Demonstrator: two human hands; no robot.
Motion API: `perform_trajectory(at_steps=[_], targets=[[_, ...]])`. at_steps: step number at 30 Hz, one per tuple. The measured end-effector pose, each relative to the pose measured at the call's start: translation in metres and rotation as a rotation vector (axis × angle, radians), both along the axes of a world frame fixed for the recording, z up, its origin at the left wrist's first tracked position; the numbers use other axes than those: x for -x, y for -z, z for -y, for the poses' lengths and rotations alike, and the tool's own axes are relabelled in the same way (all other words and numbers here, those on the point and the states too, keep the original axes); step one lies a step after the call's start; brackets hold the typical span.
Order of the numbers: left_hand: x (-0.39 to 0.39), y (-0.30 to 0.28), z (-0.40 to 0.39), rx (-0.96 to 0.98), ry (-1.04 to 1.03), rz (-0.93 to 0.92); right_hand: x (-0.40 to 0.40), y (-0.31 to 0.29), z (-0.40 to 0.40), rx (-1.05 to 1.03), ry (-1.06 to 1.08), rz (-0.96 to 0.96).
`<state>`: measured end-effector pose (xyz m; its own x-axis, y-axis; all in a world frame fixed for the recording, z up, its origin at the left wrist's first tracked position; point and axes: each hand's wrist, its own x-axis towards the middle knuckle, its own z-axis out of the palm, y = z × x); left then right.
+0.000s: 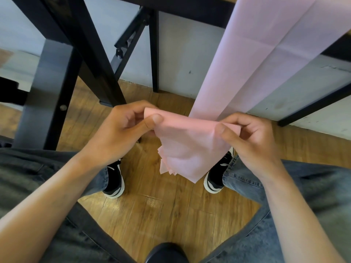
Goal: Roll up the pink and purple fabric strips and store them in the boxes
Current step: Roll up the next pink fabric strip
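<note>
A long pink fabric strip point(252, 59) hangs down from the table edge at the upper right toward my lap. Its lower end point(188, 147) is gathered into several loose folded layers between my hands, above the floor. My left hand point(125, 130) pinches the left corner of the folded end between thumb and fingers. My right hand point(248, 137) pinches the right corner the same way. No purple strip and no box is in view.
Black table legs and braces point(95, 59) stand to the left and ahead of my knees. The table's dark edge point(338, 48) runs at the upper right. Wooden floor point(161, 211) lies below, with my two black shoes point(114, 179) on it.
</note>
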<state>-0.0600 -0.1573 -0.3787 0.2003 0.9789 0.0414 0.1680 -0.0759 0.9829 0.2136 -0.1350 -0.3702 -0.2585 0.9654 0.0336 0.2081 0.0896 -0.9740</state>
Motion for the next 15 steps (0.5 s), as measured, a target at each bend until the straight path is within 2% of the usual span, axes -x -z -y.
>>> perform_trajectory(at_steps=[3,11,15], targets=[[-0.0017,-0.0015,0.0006,0.023,0.007,0.058,0.0007,0.0019,-0.0002,-0.031,0.029,-0.009],[-0.0066,-0.0017,0.0024,0.035,-0.04,-0.033,-0.0015,0.0009,-0.0016,-0.019,0.01,-0.135],[-0.0034,-0.0002,0.0024,0.022,-0.028,-0.055,-0.0056,0.0008,-0.0032,-0.016,0.012,-0.09]])
